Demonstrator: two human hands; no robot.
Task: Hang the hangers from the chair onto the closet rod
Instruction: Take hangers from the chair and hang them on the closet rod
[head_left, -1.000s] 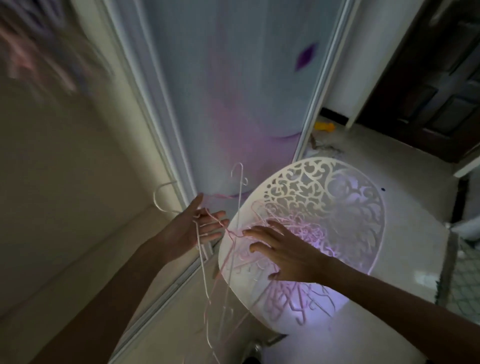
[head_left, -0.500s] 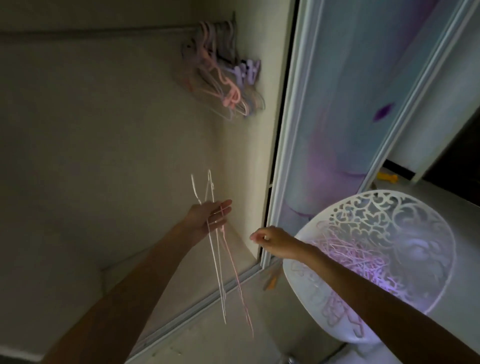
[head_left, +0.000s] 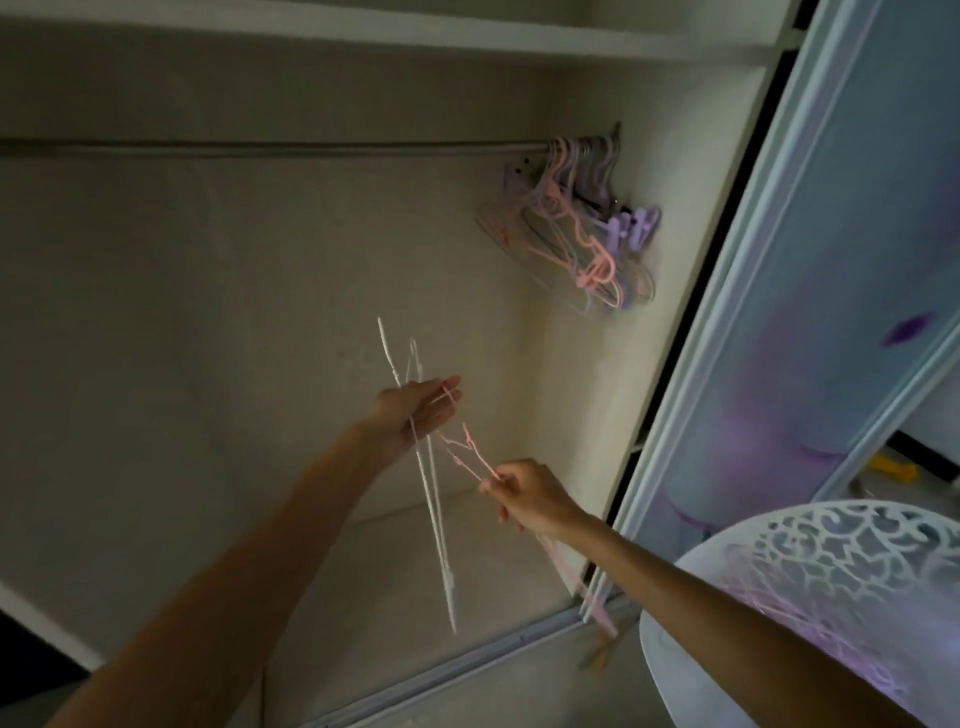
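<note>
Two thin white wire hangers (head_left: 435, 514) hung edge-on from the left hand (head_left: 422, 411), its fingers loosely curled around their necks, hooks poking up above it. Just below and to its right, the right hand (head_left: 524, 496) pinched a slim pink hanger (head_left: 470, 457) whose upper end reached the left hand's fingers. Well above both hands, a bunch of pink and lilac hangers (head_left: 576, 234) crowded the closet rod (head_left: 270, 149); the white fretwork chair (head_left: 841, 587) sat right of the right hand.

No text, label, brand, number or sign can be read anywhere around the hands.
</note>
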